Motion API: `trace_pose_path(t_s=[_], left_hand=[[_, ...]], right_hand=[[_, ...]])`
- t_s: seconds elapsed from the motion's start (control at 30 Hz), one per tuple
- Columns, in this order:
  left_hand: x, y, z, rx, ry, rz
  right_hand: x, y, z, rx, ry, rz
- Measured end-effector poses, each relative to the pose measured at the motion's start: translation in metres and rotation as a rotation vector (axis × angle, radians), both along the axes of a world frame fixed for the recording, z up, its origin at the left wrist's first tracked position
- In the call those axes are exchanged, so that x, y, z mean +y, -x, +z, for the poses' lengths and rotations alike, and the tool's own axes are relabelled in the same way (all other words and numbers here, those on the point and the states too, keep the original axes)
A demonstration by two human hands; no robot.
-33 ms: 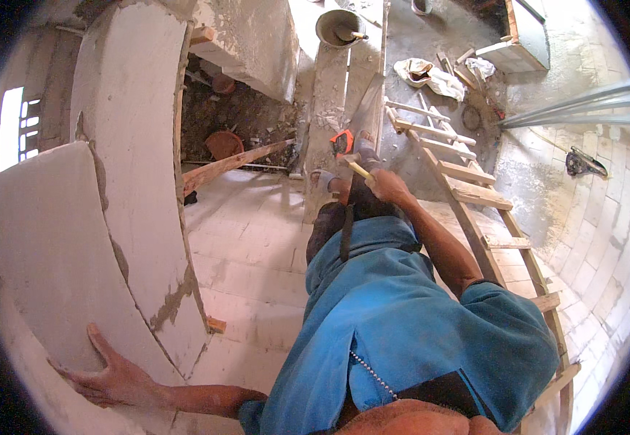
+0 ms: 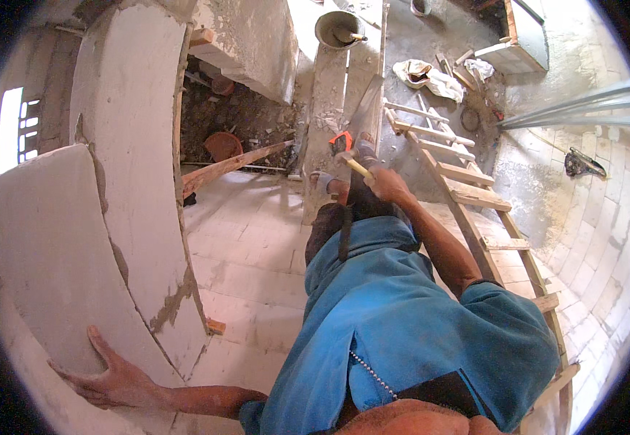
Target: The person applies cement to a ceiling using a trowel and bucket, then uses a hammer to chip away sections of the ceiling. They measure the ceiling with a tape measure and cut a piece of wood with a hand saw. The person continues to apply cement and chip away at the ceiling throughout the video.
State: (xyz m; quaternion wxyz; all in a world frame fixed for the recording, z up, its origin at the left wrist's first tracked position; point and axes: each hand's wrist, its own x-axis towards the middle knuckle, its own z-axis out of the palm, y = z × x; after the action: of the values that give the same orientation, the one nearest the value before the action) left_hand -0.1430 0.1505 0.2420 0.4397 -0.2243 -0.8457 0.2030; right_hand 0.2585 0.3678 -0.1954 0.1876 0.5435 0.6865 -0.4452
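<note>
Fingers spread, my left hand (image 2: pixel 115 377) rests flat on the lower part of a pale, smooth block (image 2: pixel 47 225). This block stands against a taller plastered wall section (image 2: pixel 130 138), with rough mortar along the joint. My right hand (image 2: pixel 386 184) is closed round the yellow handle of what looks like a hammer (image 2: pixel 358 168), held in front of my thighs. Its head end is small and blurred. Beyond it a handsaw (image 2: pixel 340 142) with an orange grip lies on the planks (image 2: pixel 322 145), near my feet.
A bucket (image 2: pixel 329 32) with a handled tool stands on the planks' far end. To the right leans a wooden ladder (image 2: pixel 467 192); behind it are a white sack (image 2: pixel 431 78) and metal lengths (image 2: pixel 576 112). A wooden beam (image 2: pixel 235 167) slants across a rubble-filled opening.
The head end of the tool in my right hand has shifted slightly. My left hand stays against the block.
</note>
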Motion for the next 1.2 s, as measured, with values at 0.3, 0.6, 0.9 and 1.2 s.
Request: trace_pose_path(t_s=[0.3,0.6,0.9,1.2], left_hand=[[0.008,-0.008,-0.005,0.082,-0.109,0.036],[0.042,-0.093,-0.271,-1.267,-0.585,-0.033],[0.225,-0.146,-0.400,-2.034,-0.374,0.512],[0.300,-0.171,-0.441,-2.100,-0.394,1.264]], right_hand=[[0.131,0.017,-0.022,0.060,-0.154,-0.024],[0.287,0.038,-0.155,0.004,-0.065,0.080],[0.454,0.086,-0.388,-0.099,-0.001,0.148],[0.518,0.092,-0.505,-0.109,-0.038,0.416]])
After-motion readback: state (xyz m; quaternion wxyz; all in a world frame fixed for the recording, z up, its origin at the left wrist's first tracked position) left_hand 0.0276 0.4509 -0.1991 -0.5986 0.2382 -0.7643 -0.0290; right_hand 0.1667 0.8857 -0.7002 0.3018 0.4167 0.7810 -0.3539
